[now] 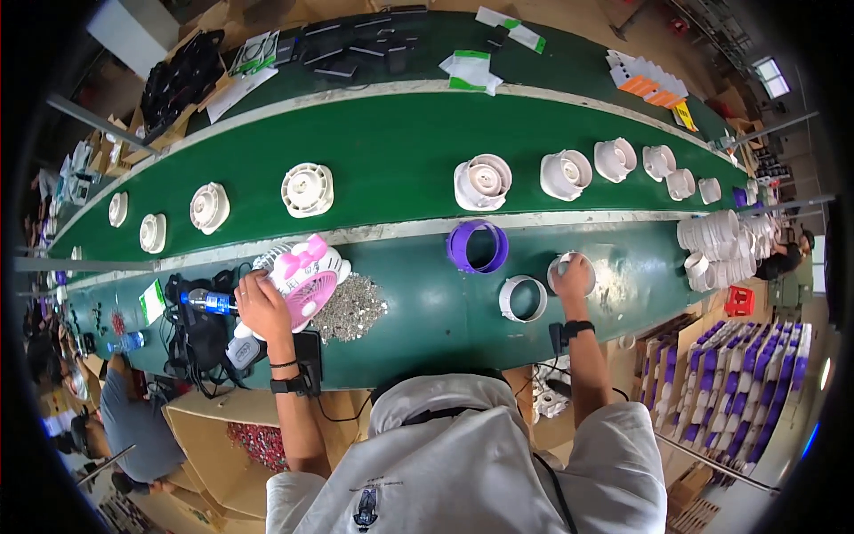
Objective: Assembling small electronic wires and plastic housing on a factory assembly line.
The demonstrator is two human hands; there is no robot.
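Note:
My left hand is closed at the left side of a small pink-and-white desk fan with a pink bow on top; some fingers are hidden from view. Beside that hand lies a clear bottle with a blue label. My right hand grips a short white plastic ring, fingers over its rim. Just left of it, an open white ring rests on the green table. A purple ring sits behind that one. A heap of small grey pieces spreads to the right of the fan.
White fan-like housings stand along the green belt beyond the bench. White rings are stacked at the right. Black bags, a phone and a cardboard box are at the left. Purple and white parts fill the lower right.

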